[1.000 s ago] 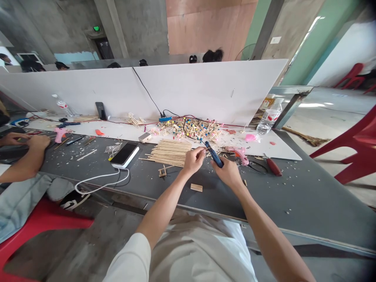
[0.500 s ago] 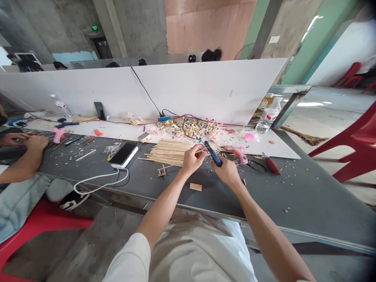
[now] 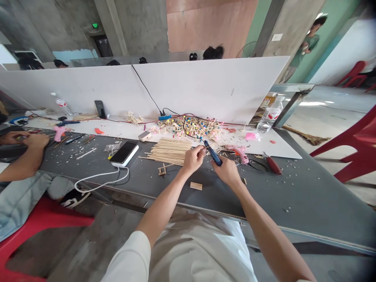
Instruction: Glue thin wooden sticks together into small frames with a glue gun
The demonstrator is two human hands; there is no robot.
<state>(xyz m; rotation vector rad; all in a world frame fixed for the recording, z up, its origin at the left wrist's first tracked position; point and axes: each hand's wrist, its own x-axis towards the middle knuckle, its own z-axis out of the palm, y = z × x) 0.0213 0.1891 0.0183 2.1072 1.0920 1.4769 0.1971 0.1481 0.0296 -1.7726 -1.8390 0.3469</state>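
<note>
My right hand is wrapped around the handles of blue-handled pliers, whose dark head points up and left. Close by, my left hand pinches a thin wooden stick, its end beside the head of the pliers; the fingers hide much of it. A bundle of wooden sticks lies just left of that hand. Below my hands, a few short cut sticks rest side by side on the dark table. A small frame of glued sticks sits to their left.
Behind my hands lies a heap of sticks with coloured balls. A pink glue gun and a red-handled tool are on the right, a water bottle behind. Leftward are a phone on a white box and a co-worker's hands.
My hands and the pliers stay almost in place. The view has shifted slightly, and a person now stands at the upper right by the green wall.
</note>
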